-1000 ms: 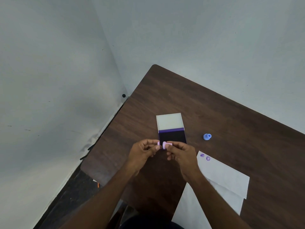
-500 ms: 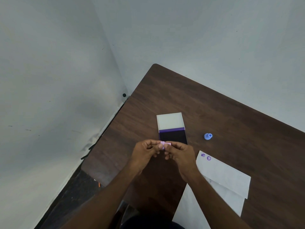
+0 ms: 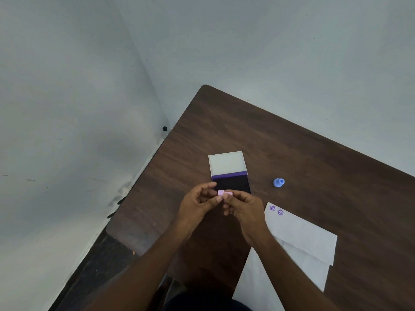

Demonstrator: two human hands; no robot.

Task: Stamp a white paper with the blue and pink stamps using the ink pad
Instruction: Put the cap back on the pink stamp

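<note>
on the dark wooden table (image 3: 303, 153), set into the corner of two pale walls (image 3: 67, 86), lies an open ink pad (image 3: 230, 173) near the middle, closer to the left edge: white lid (image 3: 226, 163) folded back toward the far corner, purple strip at the hinge, dark ink surface toward the near side. partly covered at its near edge by the fingers of both hands. stands a blue stamp (image 3: 278, 182) to the right of the ink pad, well apart from it, alone on bare wood. lies a white paper (image 3: 301, 234) toward the near right part of the table, folded or layered, with two small purple prints (image 3: 276, 210) at its far-left corner, side by side. hangs a further white sheet (image 3: 253, 281) over the near edge, under the right forearm. seen beyond the left edge a dark floor (image 3: 96, 265) and a small black dot (image 3: 164, 128) low on the wall. held between both hands, just above the near edge of the ink pad, a small pink stamp (image 3: 224, 193): pinched by the fingertips of the right hand (image 3: 244, 212), thumb and forefinger curled around it, other fingers bent below. touched on its left side by the thumb of the left hand (image 3: 197, 207), whose fingers are loosely curved above it; cannot tell if the left hand really grips it. reach both forearms from the near edge, meeting at the stamp, nothing between the stamp and the ink.
</note>
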